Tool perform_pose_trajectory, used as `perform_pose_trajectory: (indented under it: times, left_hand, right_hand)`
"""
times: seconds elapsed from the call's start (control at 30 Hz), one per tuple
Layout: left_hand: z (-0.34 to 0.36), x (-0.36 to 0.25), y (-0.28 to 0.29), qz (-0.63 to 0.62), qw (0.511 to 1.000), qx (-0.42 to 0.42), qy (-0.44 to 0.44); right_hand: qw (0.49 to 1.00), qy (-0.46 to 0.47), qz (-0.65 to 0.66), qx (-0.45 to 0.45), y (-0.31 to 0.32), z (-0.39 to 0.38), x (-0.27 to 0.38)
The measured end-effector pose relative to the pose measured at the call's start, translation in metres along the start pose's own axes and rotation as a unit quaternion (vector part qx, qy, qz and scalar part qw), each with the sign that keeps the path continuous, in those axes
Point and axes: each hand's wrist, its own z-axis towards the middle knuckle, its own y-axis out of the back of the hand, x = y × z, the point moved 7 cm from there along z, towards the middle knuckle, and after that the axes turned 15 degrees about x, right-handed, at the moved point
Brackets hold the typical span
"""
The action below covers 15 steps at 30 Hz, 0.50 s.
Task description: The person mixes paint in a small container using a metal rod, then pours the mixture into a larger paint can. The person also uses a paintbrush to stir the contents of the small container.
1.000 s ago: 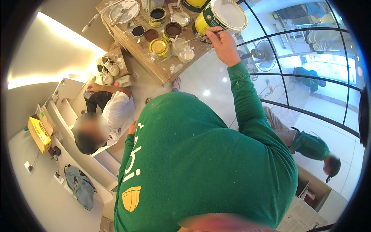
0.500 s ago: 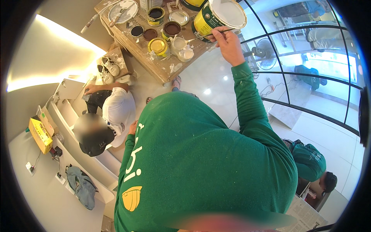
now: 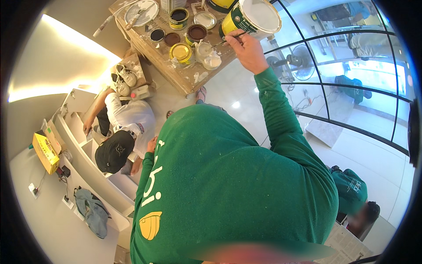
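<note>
My right hand (image 3: 247,49) is closed on a thin paintbrush (image 3: 219,43) above the wooden table's front right corner. The brush's tip points left, close to a small cup smeared with white paint (image 3: 203,48); I cannot tell whether they touch. A second small cup of white paint (image 3: 212,61) stands beside it. Just behind my right hand is a large green and yellow bucket (image 3: 230,23) with white inside. Low at my left side, my left hand (image 3: 152,144) shows only in part, with its fingers mostly hidden against my green shirt.
The paint-spotted table (image 3: 151,53) also carries a yellow-lidded can (image 3: 181,53), a brown paint can (image 3: 196,33) and a dark one (image 3: 178,18). At left a person in white (image 3: 132,116) crouches by a shelf unit. Black-framed glass (image 3: 323,66) stands right; another person (image 3: 349,187) bends behind it.
My right hand has moved left and slightly down with the paintbrush, nearer the cups. The person in white has turned and leaned over the shelf. The person at right has shifted slightly.
</note>
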Motion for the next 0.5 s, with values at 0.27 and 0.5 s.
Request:
perform_pose_trajectory:
  times: [0.27,0.5]
  left_hand:
    - [-0.003,0.001,-0.002,-0.002,1.000,0.006,-0.013]
    - [0.000,0.000,0.003,0.008,1.000,0.003,0.001]
  right_hand:
    - [0.995,-0.046,0.090,-0.018,0.027,-0.016,0.000]
    - [0.994,-0.040,0.097,-0.037,0.032,-0.023,-0.006]
